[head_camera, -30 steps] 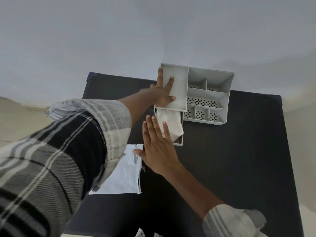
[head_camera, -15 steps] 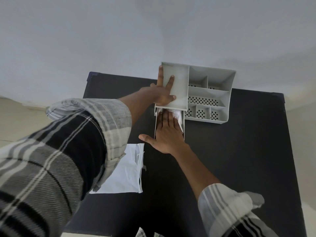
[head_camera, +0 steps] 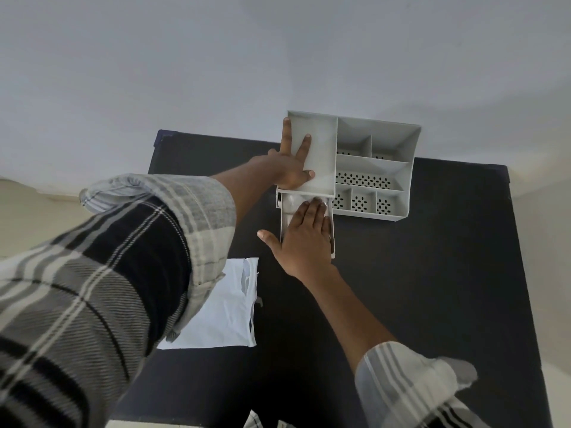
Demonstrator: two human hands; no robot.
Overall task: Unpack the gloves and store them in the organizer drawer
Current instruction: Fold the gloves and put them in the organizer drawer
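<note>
Black tabletop [head_camera: 401, 288] against a pale wall carries one grey organizer [head_camera: 375, 168] and one flat white bag [head_camera: 222, 310] near the left sleeve. Its single drawer [head_camera: 332, 239] is pulled out, white gloves [head_camera: 292, 203] inside under the right hand [head_camera: 304, 239], fingers flat, gripping nothing. Left hand [head_camera: 292, 168] lies spread open on the organizer's top, holding nothing.

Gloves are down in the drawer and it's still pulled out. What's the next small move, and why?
Probably lift the right hand off the gloves and push the drawer shut. The gloves already lie inside it under that flat palm, the drawer sticks out toward the person, and the left hand is braced flat on the organizer to steady it.
</note>
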